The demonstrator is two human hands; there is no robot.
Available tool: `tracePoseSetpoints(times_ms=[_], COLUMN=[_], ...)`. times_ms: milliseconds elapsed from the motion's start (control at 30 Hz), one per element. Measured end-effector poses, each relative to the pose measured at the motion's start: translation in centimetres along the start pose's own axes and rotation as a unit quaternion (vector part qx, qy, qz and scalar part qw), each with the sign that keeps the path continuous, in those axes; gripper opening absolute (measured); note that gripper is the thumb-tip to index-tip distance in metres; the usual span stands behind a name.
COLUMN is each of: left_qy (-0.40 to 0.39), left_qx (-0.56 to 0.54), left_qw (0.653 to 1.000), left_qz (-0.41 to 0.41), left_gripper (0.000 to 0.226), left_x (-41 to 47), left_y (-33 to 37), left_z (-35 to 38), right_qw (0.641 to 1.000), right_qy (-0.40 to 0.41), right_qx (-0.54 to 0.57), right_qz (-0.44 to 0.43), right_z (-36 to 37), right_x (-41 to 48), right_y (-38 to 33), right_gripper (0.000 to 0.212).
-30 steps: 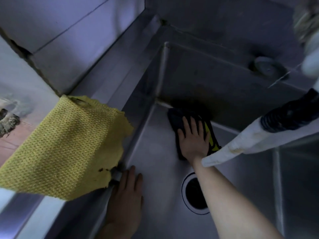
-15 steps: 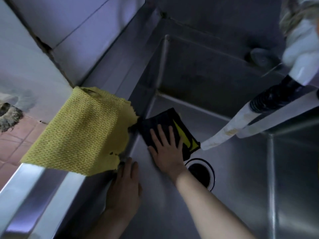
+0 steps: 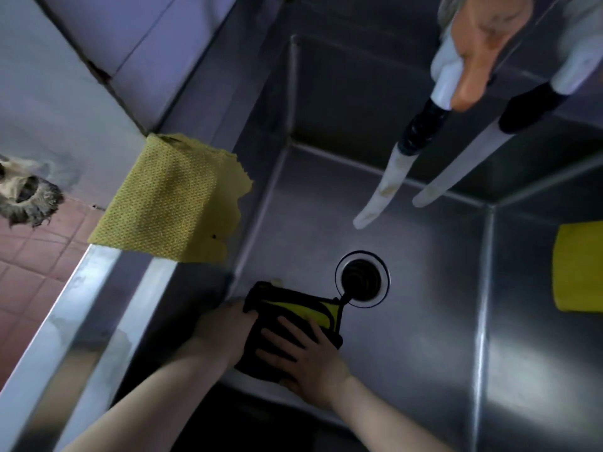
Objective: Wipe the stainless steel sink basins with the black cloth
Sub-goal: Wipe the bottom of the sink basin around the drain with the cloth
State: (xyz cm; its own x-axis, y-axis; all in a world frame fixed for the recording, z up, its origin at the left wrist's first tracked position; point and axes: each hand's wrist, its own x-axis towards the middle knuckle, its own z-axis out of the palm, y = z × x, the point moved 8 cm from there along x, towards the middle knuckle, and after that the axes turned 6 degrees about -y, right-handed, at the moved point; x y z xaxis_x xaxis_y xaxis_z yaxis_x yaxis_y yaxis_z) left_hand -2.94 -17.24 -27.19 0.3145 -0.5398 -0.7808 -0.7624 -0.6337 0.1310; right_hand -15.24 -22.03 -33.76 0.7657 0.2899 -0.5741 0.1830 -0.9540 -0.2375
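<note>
Here we have the black cloth (image 3: 293,308) lying on the floor of the sink basin (image 3: 424,321), in its near left corner, close against the left wall and the front wall. Our right hand (image 3: 306,360) lies flat on top of it, the fingers (image 3: 290,327) straight and spread, pointing away from us and leftward. Our left hand (image 3: 225,331) meets the cloth's left edge beside the wall; its fingertips are hidden there, so we cannot tell whether they pinch the edge or only rest against it.

The cloth is folded into a rough oblong, and its long axis runs from the near left corner toward the drain (image 3: 362,278), whose ring sits just beyond the cloth's far right tip. The right hand covers the near half, so the cloth extends ahead of those fingers. Most of the bare floor lies rightward and away, and we judge the next stroke will likely go that way, past the drain, led by the right hand.

A yellow panel shows on the cloth; we can read no brand, label or writing on it or anywhere else. A yellow mesh cloth (image 3: 169,197) hangs over the left rim.
</note>
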Motion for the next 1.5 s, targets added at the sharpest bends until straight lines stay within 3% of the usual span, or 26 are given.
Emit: tracePoseSetpoints(times_ms=[133,233,367,533,667,867,1033,1167,1333,1500], left_qy=[0.028,0.068,0.096,0.117,0.07,0.012,0.059,0.09,0.094,0.11], left_qx=[-0.052,-0.157,-0.247,-0.266,-0.192,-0.177,-0.157,-0.179,-0.24,-0.27], left_qw=[0.998,0.985,0.964,0.956,0.979,0.98,0.982,0.977,0.962,0.944], left_qz=[0.029,0.008,0.008,-0.035,0.008,0.087,0.083,0.07,0.084,0.153], left_gripper=[0.051,0.063,0.068,0.056,0.042,0.037,0.034,0.038,0.039,0.039], left_x=[1.2,2.3,2.6,2.9,3.1,4.2,6.0,5.8,4.3,0.4], left_y=[1.0,1.2,2.6,2.6,4.4,10.6,16.5,19.3,19.6,20.8], left_z=[0.1,-0.3,-0.5,-0.3,-0.1,1.3,0.4,0.6,0.1,-2.9], right_qw=[0.999,0.995,0.969,0.967,0.966,0.961,0.954,0.944,0.905,0.899], right_qy=[-0.004,0.072,0.107,0.075,0.137,0.167,0.131,0.098,0.098,0.134], right_qx=[0.021,0.063,0.151,0.155,0.13,0.085,0.062,0.104,0.258,0.262], right_qz=[0.027,0.042,0.165,0.188,0.178,0.203,0.264,0.296,0.322,0.325], right_z=[0.6,-1.3,-3.3,-1.8,-0.7,1.4,2.1,2.3,1.4,-1.6], right_x=[-2.5,-3.5,-4.2,-4.0,-5.7,-11.8,-17.3,-18.2,-17.2,-19.1], right_y=[1.0,2.1,6.5,6.4,5.0,6.3,11.9,14.4,14.3,13.9], right_gripper=[0.059,0.064,0.084,0.086,0.074,0.064,0.068,0.056,0.091,0.05])
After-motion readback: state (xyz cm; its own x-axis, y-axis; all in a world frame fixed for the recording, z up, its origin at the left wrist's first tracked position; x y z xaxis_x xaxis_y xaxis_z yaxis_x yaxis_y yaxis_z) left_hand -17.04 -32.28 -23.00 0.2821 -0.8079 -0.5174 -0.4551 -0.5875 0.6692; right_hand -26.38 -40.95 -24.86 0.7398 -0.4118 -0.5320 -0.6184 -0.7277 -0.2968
